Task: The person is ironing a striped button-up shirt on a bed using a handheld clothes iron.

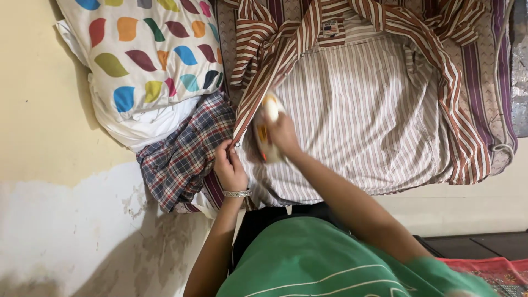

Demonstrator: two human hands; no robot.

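Striped shirt [357,104] lies opened flat, inside up, on the patterned cloth [498,82] | your right hand [283,135] grips the white iron [267,129] on its front edge | your left hand [228,168] pinches that edge taut | plaid garment [184,154] and spotted pillow [148,52] just left.

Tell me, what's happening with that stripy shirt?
A person is ironing a brown-and-white striped shirt spread open on a padded surface. Their right hand holds a small white and orange iron against the shirt's front edge, while the left hand pinches that edge to keep it flat. A plaid cloth lies bunched to the left, beside a white pillow with coloured spots.
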